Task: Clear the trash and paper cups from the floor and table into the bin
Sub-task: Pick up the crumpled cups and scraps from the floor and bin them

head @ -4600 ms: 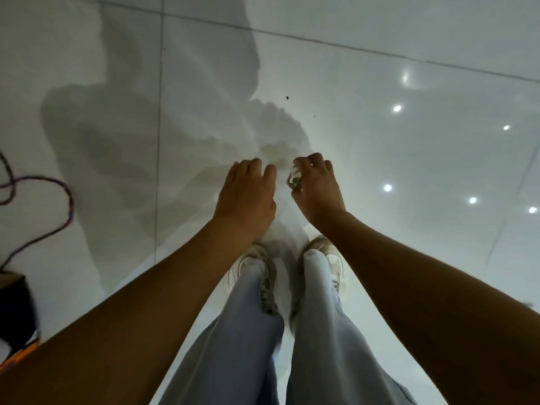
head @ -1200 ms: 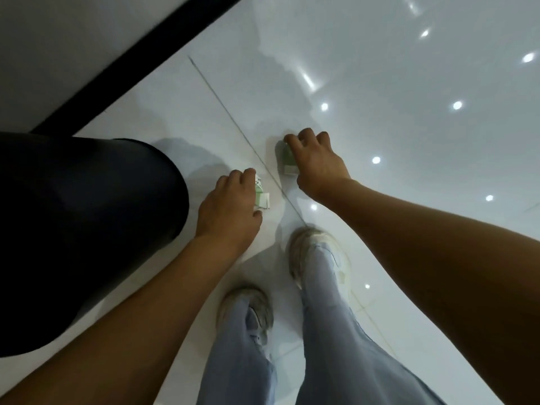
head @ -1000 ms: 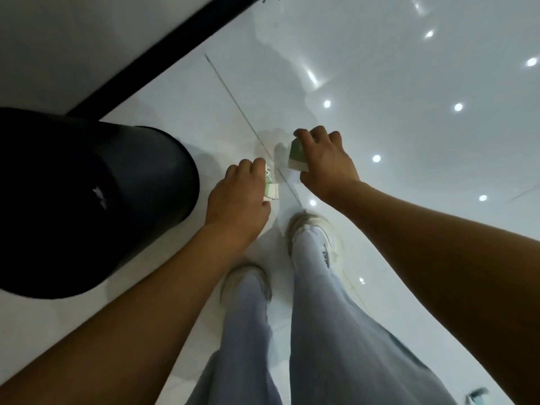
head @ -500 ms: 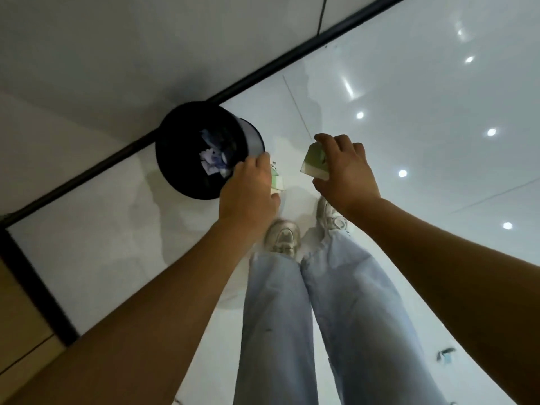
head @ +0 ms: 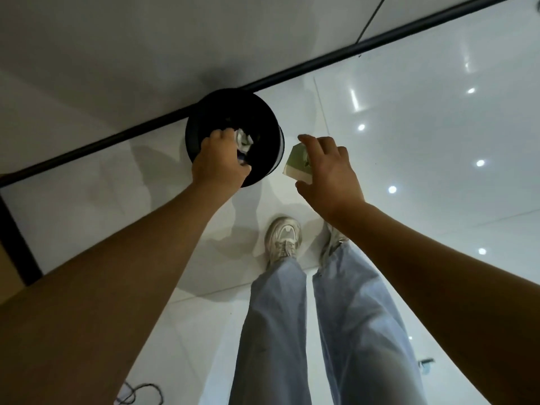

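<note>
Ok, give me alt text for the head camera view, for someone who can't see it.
Seen from above, a person's left hand reaches over an open black bin holding crumpled paper, while the right hand grips a green and white carton just beside the rim. Below are pale jeans and white sneakers on glossy white floor tiles.

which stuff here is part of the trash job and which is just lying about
Part of the job:
- round black bin
- crumpled white trash inside it
- green and cream paper piece, held in the right hand
- left hand over the bin

Just lying about:
- thin dark cable on the floor
</note>
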The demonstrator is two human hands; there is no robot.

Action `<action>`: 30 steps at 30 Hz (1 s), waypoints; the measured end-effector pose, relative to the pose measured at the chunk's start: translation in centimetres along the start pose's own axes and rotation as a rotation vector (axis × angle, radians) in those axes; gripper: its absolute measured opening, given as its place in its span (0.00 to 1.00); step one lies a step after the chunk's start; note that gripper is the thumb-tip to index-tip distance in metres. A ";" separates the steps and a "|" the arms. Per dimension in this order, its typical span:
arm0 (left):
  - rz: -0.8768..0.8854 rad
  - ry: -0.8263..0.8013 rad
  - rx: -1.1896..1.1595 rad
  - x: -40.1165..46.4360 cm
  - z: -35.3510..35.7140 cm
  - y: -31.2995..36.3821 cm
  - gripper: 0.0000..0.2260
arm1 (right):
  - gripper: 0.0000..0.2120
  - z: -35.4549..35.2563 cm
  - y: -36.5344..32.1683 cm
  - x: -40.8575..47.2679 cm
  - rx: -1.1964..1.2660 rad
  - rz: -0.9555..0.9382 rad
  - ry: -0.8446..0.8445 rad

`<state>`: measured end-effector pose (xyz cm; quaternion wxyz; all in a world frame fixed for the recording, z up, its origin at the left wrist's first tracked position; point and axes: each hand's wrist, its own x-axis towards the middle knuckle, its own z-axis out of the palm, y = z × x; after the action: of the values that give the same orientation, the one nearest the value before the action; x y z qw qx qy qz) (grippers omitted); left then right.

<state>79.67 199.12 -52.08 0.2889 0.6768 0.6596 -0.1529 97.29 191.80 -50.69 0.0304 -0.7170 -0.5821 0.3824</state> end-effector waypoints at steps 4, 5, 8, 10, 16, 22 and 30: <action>0.076 -0.014 -0.012 -2.0 -0.8 -1.7 0.29 | 0.35 0.4 -3.4 1.3 -0.011 -0.037 -0.010; 0.080 -0.014 -0.010 -2.4 -1.1 -2.0 0.29 | 0.36 0.6 -4.4 1.8 -0.019 -0.050 -0.012; 0.069 -0.008 0.026 -3.7 -1.7 -3.1 0.28 | 0.39 1.5 -7.1 3.8 -0.025 -0.064 -0.046; 0.047 0.002 0.042 -4.4 -1.9 -3.7 0.28 | 0.43 2.0 -8.5 4.9 -0.022 -0.047 -0.105; 0.154 0.007 0.077 -6.1 -2.7 -3.5 0.25 | 0.37 1.8 -8.5 3.7 0.011 -0.006 -0.095; 0.418 -0.052 0.276 -8.9 -3.8 1.6 0.26 | 0.32 -0.9 -4.9 -2.7 0.085 0.165 -0.044; 0.701 -0.126 0.576 -13.4 -4.0 12.2 0.24 | 0.32 -5.0 0.8 -13.1 0.213 0.444 0.102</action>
<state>89.87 191.11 -38.74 0.1628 0.9012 0.3027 -0.2639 100.47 182.34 -40.82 0.0501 -0.8384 -0.3644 0.4023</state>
